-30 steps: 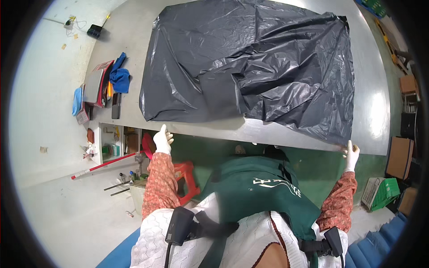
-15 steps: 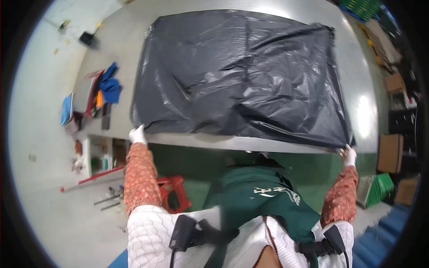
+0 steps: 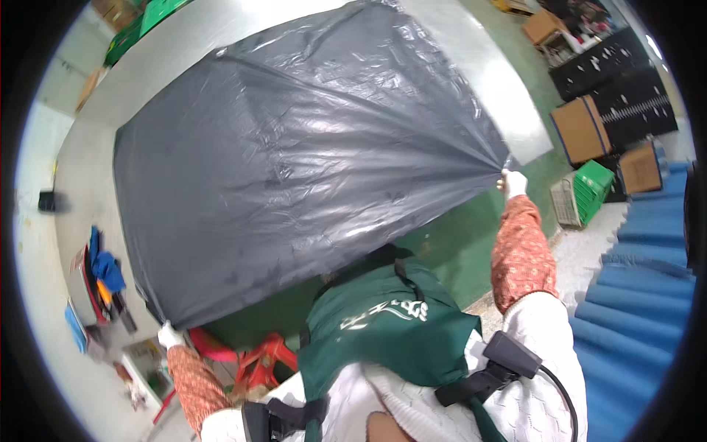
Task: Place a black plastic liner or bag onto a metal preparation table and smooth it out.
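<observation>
A large dark grey plastic sheet [image 3: 294,162] lies spread over a metal-topped table [image 3: 508,96], its near edge hanging past the table's front. My left hand [image 3: 171,336], in a white glove, is closed on the sheet's near left corner. At the near right corner my right hand [image 3: 512,183], whitish gloved too, grips the plastic. Taut folds fan out across the sheet from that right-hand grip. Both arms are stretched wide apart, and the sheet hides most of the tabletop.
Blue cloth [image 3: 108,272] and other small items lie at the table's left. A red stool [image 3: 265,362] stands below the left side. Cardboard boxes [image 3: 582,130], a green crate [image 3: 591,184] and a blue curtain-like sheet [image 3: 633,295] are on the right.
The view has turned, so the table now slants up to the right. The near edge is pulled out over the table's front, and the sheet's creases are drawn tighter.
</observation>
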Available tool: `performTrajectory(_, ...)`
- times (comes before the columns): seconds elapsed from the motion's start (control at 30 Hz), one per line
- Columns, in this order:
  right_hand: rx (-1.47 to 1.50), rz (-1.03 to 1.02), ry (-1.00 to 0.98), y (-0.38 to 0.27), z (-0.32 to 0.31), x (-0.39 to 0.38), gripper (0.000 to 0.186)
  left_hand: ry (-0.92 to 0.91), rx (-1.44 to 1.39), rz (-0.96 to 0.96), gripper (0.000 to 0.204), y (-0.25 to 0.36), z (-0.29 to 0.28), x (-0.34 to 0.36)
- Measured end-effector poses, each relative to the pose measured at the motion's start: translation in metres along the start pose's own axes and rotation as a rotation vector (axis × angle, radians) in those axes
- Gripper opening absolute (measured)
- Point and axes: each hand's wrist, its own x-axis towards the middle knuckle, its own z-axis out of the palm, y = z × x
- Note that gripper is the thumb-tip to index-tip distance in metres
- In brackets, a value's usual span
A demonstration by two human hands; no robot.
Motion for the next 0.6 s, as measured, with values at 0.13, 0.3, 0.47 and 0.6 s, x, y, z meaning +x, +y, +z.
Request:
performTrajectory(0.13,-0.209,-0.053,-0.060,0.002,0.043,0.003,0.016,0.170,-1.044,-0.710,0.015,-0.092,0.033,-0.050)
performTrajectory(0.3,-0.292,-0.080,0.119,0.005,0.026,-0.008,0.019,0.354,-1.550,-0.977,0.014,-0.050,0.039,-0.056)
performTrajectory(0.47,-0.472,-0.156,0.037,0.007,0.010,0.001,0.015,0.345,-1.554,-0.969,0.018,-0.017,-0.009,-0.078)
performTrajectory(0.6,-0.279,-0.044,0.046,0.021,0.019,0.002,0.016,0.430,-1.483,-0.982,0.021,-0.015,-0.011,-0.085)
